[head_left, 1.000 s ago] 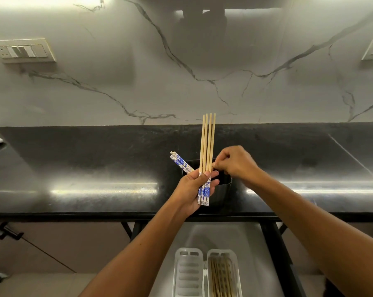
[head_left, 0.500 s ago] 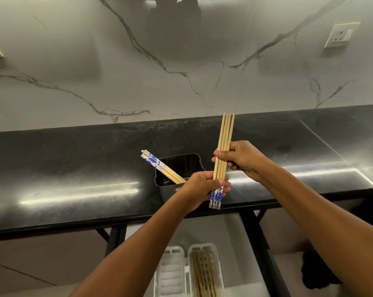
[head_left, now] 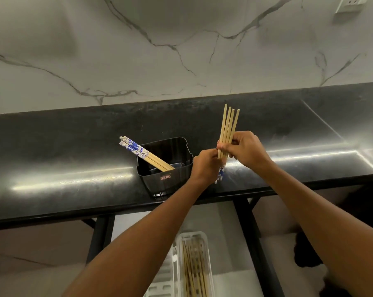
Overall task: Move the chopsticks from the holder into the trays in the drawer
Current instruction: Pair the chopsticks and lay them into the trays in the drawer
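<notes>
While both hands (head_left: 225, 156) grip the chopsticks (head_left: 228, 127), fingers hide their middles.

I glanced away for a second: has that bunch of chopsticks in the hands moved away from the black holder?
Yes. The held chopsticks were right over the black holder; now they are off to its right, above bare countertop.

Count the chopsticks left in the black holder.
2, possibly more hidden: both chopsticks lean against the black holder's left rim, blue patterned ends jutting out up-left. The holder's inside is dark, so any others lying low cannot be ruled out.
</notes>
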The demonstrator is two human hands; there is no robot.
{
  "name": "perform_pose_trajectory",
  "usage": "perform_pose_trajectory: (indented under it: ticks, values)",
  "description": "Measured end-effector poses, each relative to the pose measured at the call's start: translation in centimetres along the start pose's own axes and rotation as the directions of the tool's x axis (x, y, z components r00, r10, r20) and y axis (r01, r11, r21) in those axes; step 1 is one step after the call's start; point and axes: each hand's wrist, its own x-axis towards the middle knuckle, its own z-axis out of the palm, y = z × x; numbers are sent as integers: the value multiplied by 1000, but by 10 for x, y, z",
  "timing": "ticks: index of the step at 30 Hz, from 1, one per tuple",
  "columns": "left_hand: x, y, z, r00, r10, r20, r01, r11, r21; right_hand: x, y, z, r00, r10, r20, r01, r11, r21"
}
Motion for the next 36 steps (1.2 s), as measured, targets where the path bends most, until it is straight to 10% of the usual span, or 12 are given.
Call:
perform_pose_trajectory:
  ticks: [21,36]
  values:
    - [-58,-30,-4,993,36,112,-30,998,-56,-44,1,21,996,-9,88,2,997,82]
    - [-272,-158,-49,642,-687,342,760,629,-164,-188,10,221,651,410,638,-544,839,16]
